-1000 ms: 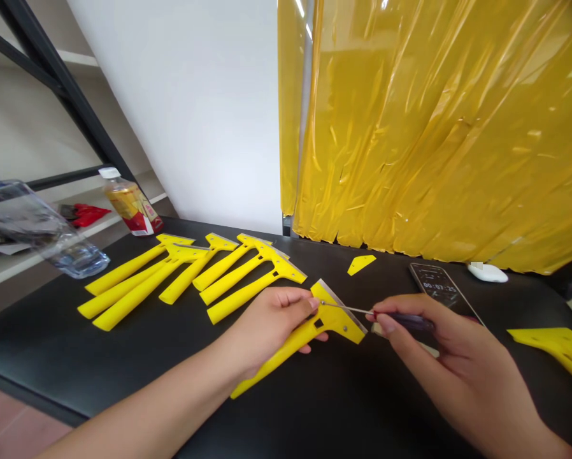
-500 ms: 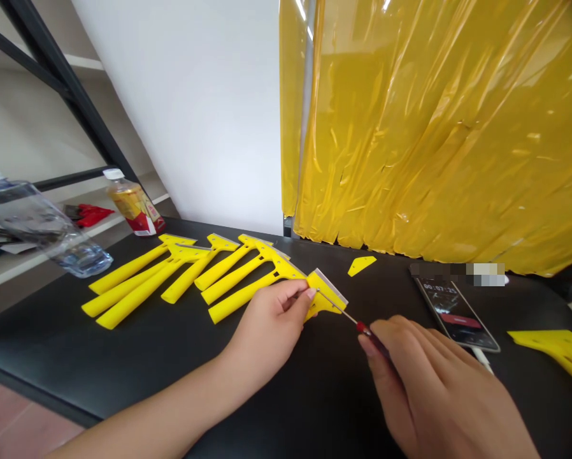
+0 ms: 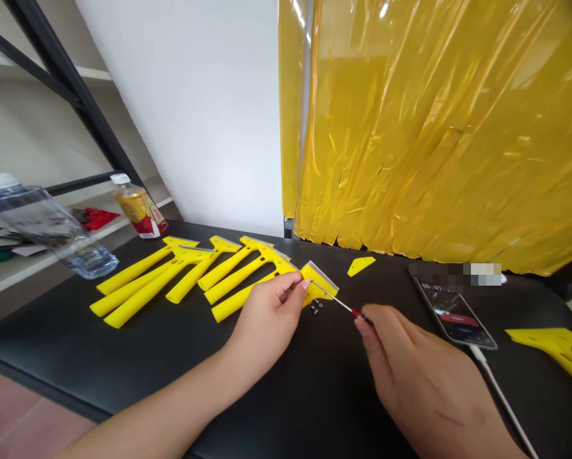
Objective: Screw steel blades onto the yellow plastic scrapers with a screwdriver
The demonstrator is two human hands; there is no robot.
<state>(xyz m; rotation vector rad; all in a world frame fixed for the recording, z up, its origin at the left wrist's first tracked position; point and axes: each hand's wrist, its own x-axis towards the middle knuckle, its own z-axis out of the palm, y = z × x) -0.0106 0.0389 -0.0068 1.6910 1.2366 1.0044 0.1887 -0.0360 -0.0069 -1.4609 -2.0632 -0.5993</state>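
Note:
Pinched in my left hand [image 3: 274, 312] is the head of a yellow scraper [image 3: 320, 280] with a metal blade along its far edge; my fingers cover part of it. My right hand [image 3: 410, 363] is closed round the red handle of a screwdriver [image 3: 346, 307]. The thin shaft points left, and its tip meets the scraper head close to my left fingertips. Just below the head lie several small screws or nuts [image 3: 315, 310] on the black table [image 3: 286, 395]. Several yellow scrapers [image 3: 147, 290] lie in a row to the left of my left hand.
A loose yellow plate [image 3: 361, 265] lies behind the scraper head. To the right are a phone [image 3: 458, 312] with a white cable and a yellow scraper handle [image 3: 548, 344]. At left stand a drink bottle [image 3: 140, 207] and a tilted clear bottle [image 3: 51, 226]. Yellow plastic sheeting [image 3: 434, 127] hangs behind.
Both hands, with the scraper head and screwdriver, have shifted slightly left and up. The small metal parts below the head now show. The camera view has moved a little.

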